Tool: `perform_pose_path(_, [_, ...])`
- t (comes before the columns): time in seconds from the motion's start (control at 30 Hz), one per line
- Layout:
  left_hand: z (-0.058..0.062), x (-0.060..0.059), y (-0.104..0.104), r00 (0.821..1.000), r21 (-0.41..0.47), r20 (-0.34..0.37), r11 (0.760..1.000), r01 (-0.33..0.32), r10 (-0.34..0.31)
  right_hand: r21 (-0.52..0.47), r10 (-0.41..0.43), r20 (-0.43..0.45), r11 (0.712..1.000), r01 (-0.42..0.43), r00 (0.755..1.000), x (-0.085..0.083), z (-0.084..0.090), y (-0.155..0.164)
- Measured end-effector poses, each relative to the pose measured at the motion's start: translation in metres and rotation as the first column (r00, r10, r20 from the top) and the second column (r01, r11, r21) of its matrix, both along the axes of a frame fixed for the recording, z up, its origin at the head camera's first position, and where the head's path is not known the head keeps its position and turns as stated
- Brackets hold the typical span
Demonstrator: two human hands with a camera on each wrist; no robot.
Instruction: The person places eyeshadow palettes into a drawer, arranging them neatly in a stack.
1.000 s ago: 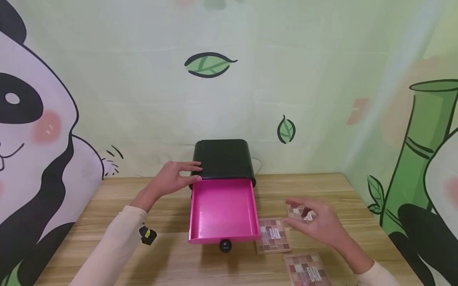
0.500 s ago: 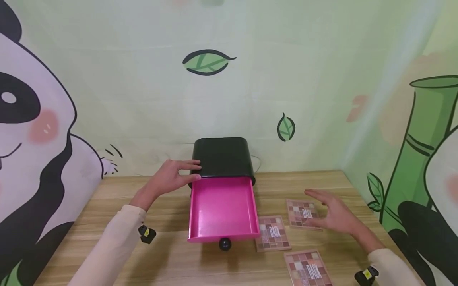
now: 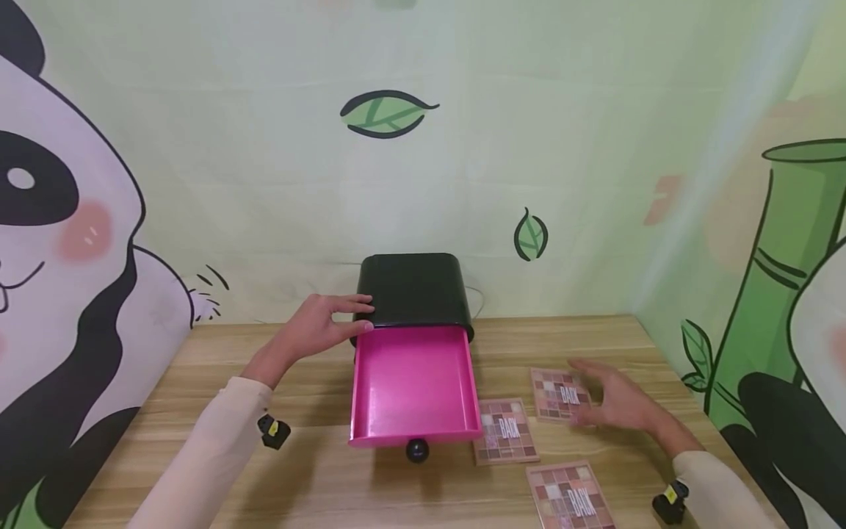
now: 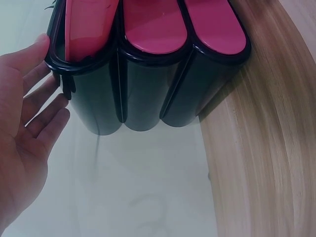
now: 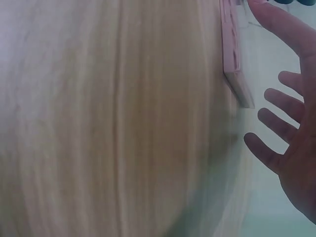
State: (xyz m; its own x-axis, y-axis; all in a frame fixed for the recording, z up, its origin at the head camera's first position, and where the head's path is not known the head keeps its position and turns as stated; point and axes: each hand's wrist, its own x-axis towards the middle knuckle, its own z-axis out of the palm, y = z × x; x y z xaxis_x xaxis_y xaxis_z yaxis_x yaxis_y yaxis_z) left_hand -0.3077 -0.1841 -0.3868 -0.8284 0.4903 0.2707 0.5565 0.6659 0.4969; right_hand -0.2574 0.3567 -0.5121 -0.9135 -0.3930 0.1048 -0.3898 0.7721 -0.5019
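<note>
While three makeup palettes [image 3: 572, 497] reading "BACK" are lying on the table [image 3: 317, 485], the right hand [image 3: 617, 404] is hovering spread-fingered over the farthest palette [image 3: 558, 393]; the left hand [image 3: 317, 327], fingers straight, is touching the black box [image 3: 413, 290] behind its pulled-out pink drawer [image 3: 413, 386].

flat square eyeshadow palette [image 3: 560, 394] of pink-brown squares lies face up near the table's [image 3: 198, 353] right edge, beside two others.

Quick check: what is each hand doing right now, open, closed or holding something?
Left hand: open, straight fingers resting on the black box beside the pink drawer.
Right hand: open, fingers spread over the far palette, holding nothing.
</note>
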Motion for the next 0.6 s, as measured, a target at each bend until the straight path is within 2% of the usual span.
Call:
perform_pose_path(0.2, [-0.0004, -0.0004, 0.0004, 1.0, -0.002, 0.01, 1.0, -0.006, 0.006, 0.028, 0.012, -0.004, 1.0, -0.012, 1.0, -0.0047, -0.0046, -0.0003])
perform_pose_path(0.47, [0.0001, 0.0005, 0.0003, 1.0, 0.001, 0.021, 1.0, -0.009, 0.009, 0.066, 0.011, 0.065, 0.998, -0.015, 0.998, -0.0066, -0.0079, 0.0048])
perform_pose_path(0.6, [0.0005, 0.0009, 0.0008, 1.0, -0.001, 0.018, 1.0, -0.015, 0.015, 0.083, 0.03, 0.118, 0.996, -0.04, 0.993, -0.0071, -0.0035, 0.0062])
